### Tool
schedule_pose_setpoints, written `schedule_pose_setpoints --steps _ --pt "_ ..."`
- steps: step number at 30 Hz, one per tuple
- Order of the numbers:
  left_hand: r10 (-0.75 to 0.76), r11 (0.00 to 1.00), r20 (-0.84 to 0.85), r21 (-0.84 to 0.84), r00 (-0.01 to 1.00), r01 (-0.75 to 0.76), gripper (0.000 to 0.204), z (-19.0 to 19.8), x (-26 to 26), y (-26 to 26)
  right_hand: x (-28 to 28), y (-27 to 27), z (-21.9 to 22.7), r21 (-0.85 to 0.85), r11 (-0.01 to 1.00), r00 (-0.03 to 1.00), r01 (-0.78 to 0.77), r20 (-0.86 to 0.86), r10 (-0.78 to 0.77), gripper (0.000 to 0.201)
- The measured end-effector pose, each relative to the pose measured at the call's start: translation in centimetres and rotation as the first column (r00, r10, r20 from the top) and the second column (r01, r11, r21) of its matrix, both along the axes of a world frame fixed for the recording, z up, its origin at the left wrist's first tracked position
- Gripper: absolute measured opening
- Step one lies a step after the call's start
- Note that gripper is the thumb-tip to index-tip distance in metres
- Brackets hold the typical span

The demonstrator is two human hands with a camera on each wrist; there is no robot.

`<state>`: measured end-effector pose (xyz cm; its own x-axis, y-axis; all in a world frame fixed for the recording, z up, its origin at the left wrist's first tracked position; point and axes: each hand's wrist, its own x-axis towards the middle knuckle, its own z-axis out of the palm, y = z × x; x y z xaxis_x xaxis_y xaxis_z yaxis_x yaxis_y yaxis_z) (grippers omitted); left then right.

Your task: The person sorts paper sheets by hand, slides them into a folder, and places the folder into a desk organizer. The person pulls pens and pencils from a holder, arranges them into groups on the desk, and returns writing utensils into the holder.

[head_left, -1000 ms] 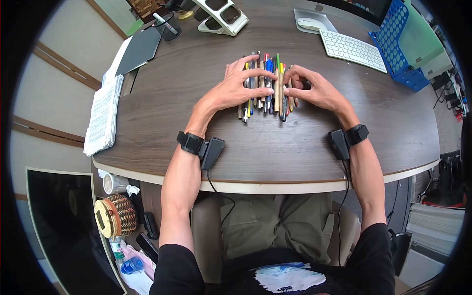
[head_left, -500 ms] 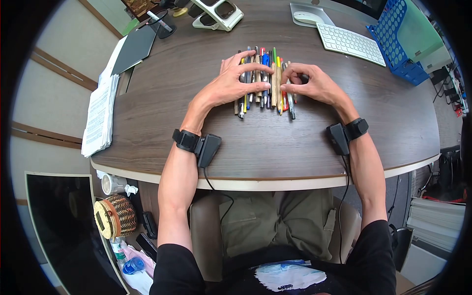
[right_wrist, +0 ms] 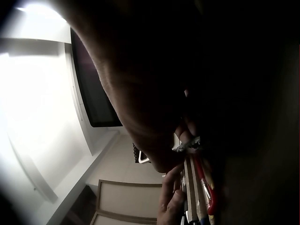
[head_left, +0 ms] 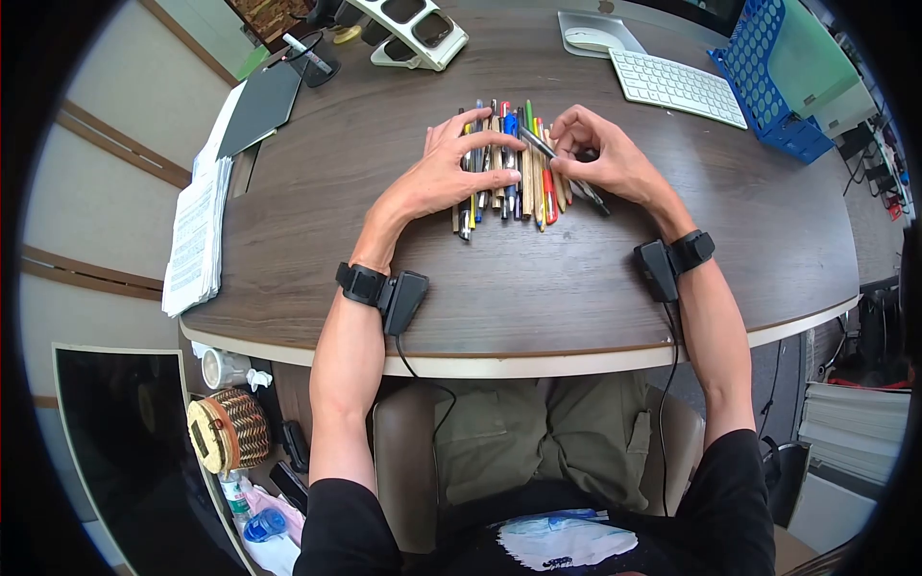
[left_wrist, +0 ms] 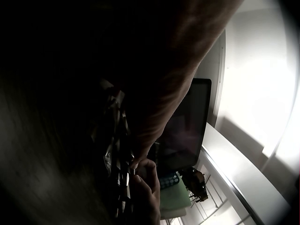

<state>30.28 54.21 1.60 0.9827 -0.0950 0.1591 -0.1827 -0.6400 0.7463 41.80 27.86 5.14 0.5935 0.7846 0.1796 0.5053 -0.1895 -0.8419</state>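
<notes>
Pens and pencils lie side by side in a row on the desk, several of them. Across their left part rests my left hand, fingers spread and slightly bent, thumb tip near a blue pen. At the right end my right hand pinches a dark, silvery pen between thumb and fingers, slanted over the others. A red pen lies beneath it. The right wrist view shows the red pen beside pencils; the left wrist view is dark, with the row partly visible.
A keyboard and mouse stand at the back right, beside a blue rack. Farther left are a white stand, a pen holder, a dark folder and stacked papers.
The pen at my right hand has swung from nearly lengthwise to a slant, and the right fingers have lifted around it. The left hand stays over the row.
</notes>
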Motion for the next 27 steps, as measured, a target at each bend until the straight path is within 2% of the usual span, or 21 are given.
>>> schedule_pose_setpoints --steps 5,7,8,10,11,12,14,15,18,21,25,27 --pt "-0.011 0.999 0.033 0.05 0.999 0.009 0.058 -0.1 0.0 0.0 0.6 -0.4 0.3 0.025 0.999 0.985 0.03 -0.17 -0.025 0.031" --pt "0.081 0.994 0.083 -0.076 0.993 -0.075 0.058 -0.4 0.2 -0.3 0.4 -0.5 0.4 0.051 0.998 0.982 0.036 -0.186 -0.026 0.03" --pt "0.085 0.994 0.086 -0.074 0.993 -0.079 0.058 0.3 0.1 -0.4 0.3 -0.4 0.6 0.077 0.996 0.978 0.045 -0.206 -0.028 0.029" --pt "0.087 0.974 0.102 -0.217 0.991 -0.063 0.06 1.5 -0.3 -0.7 0.3 -0.5 0.9 0.061 0.998 0.97 0.031 -0.242 -0.016 0.028" --pt "0.116 0.984 0.234 -0.157 0.965 -0.08 0.048 1.7 -0.4 -1.0 0.2 -0.6 0.9 0.04 0.999 0.96 0.02 -0.282 -0.008 0.027" --pt "0.115 0.984 0.23 -0.158 0.966 -0.08 0.048 1.6 -0.4 -0.8 0.2 -0.6 0.8 0.039 0.999 0.958 0.021 -0.286 -0.009 0.027" --pt "0.063 0.949 0.112 -0.314 0.992 -0.025 0.036 1.7 -0.1 -0.4 0.3 -0.6 0.7 0.009 0.999 0.973 0.037 -0.226 -0.034 0.026" --pt "0.102 0.949 0.095 -0.306 0.99 -0.069 0.026 1.8 -0.3 -0.7 0.2 -0.5 0.7 0.008 0.999 0.974 0.033 -0.226 -0.03 0.026" --pt "0.064 0.938 0.088 -0.344 0.994 -0.029 0.027 1.9 -0.4 -0.6 0.2 -0.3 0.7 0.042 0.998 0.974 0.041 -0.225 -0.031 0.029" --pt "0.092 0.924 0.119 -0.38 0.989 -0.04 0.023 1.7 -0.2 -0.7 0.4 -0.4 0.4 0.066 0.996 0.978 0.055 -0.207 -0.04 0.034" --pt "0.138 0.864 0.142 -0.502 0.98 -0.049 0.022 1.7 -0.1 -0.6 0.3 -0.6 0.7 0.009 0.997 0.976 0.072 -0.206 -0.068 0.037" --pt "0.147 0.861 0.177 -0.508 0.973 -0.037 0.022 1.4 0.1 -0.3 0.5 -0.6 1.0 0.0 0.998 0.975 0.068 -0.21 -0.067 0.038"
